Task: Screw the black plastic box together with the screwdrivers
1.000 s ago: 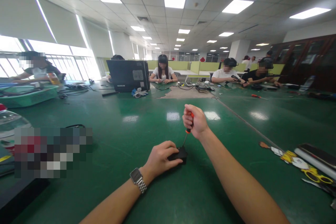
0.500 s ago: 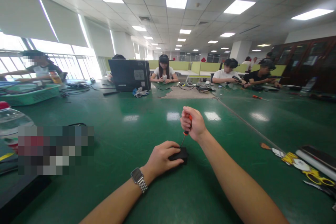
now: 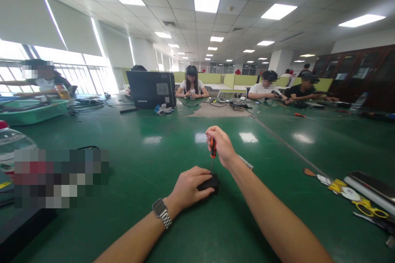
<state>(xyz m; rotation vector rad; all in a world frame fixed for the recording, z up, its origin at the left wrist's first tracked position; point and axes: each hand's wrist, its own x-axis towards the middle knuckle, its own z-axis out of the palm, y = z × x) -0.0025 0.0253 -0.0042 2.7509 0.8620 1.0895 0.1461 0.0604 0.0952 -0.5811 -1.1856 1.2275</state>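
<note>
My left hand (image 3: 191,184), with a watch on its wrist, grips a small black box (image 3: 212,185) and presses it to the green table (image 3: 138,218). My right hand (image 3: 221,144) is closed around the handle of a red and black screwdriver (image 3: 213,148). The screwdriver points down, nearly upright, and its shaft reaches the far side of the box near my left fingertips. The tip itself is hidden. Behind my right wrist lies a thin, pale silvery item (image 3: 246,162), partly covered by the forearm.
Scissors with yellow handles (image 3: 370,209) and other small items lie at the right. A plastic bottle (image 3: 14,144) and a green basket (image 3: 40,111) stand left. Farther off are a black computer case (image 3: 151,89), gloves (image 3: 164,109), another screwdriver (image 3: 304,116) and several seated people.
My right hand has shifted slightly left and turned, so more of the screwdriver handle shows and the shaft stands more upright. The silvery item now shows behind the wrist. My left hand keeps its hold.
</note>
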